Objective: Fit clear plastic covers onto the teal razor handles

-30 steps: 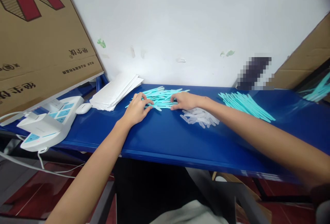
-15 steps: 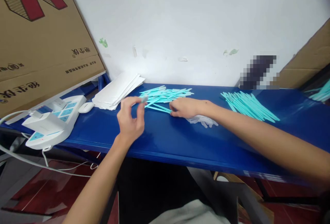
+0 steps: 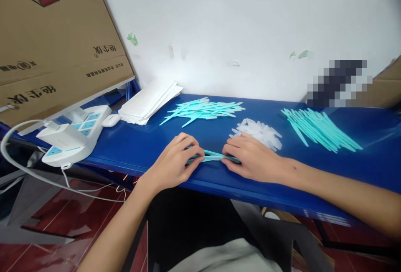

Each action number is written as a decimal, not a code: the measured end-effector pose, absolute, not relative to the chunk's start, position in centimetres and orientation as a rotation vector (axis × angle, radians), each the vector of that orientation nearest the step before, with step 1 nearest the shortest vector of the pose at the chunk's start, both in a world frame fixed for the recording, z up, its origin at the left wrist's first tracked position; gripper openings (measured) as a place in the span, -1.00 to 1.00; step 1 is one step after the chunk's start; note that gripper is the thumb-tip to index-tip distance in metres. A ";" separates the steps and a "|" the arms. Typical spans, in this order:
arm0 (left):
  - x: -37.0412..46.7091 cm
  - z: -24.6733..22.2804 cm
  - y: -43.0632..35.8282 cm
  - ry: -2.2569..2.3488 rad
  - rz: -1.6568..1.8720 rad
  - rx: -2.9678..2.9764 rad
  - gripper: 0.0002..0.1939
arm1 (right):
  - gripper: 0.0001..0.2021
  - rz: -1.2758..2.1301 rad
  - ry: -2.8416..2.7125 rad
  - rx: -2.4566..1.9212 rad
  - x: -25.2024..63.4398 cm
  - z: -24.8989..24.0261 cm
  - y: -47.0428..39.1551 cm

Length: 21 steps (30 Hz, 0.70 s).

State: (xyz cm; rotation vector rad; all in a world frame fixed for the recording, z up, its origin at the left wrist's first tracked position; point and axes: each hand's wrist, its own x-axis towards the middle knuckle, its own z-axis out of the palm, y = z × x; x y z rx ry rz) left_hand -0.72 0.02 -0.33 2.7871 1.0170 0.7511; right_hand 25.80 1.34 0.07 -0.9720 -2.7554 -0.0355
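Observation:
Between my two hands, just above the front part of the blue table, are a few thin turquoise sticks (image 3: 213, 155). My left hand (image 3: 180, 158) pinches their left ends, and my right hand (image 3: 250, 157) grips the right ends; the fingers cover the tips. Right behind my right hand lies a heap of small translucent white pieces (image 3: 260, 132). Farther back is a loose, criss-crossed pile of turquoise sticks (image 3: 205, 110). A neater bundle of turquoise sticks (image 3: 322, 130) rests to the right, lying roughly parallel.
White paper sheets or envelopes (image 3: 148, 104) are stacked at the back left. Beside them sit a small white case (image 3: 111, 120) and a white power strip (image 3: 99, 115) with a plugged-in charger (image 3: 65, 138). A large cardboard box (image 3: 62, 50) stands left, and a white wall (image 3: 213, 21) rises behind.
Both hands have come toward the front edge and now hold sticks together. My right hand has left the loose pile, uncovering the white heap. The view has shifted slightly.

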 end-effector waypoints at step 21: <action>0.2 0.0 -0.6 1.067 0.580 2.838 -0.75 | -0.84 -0.082 -2.370 -1.111 27.0 -1.2 0.9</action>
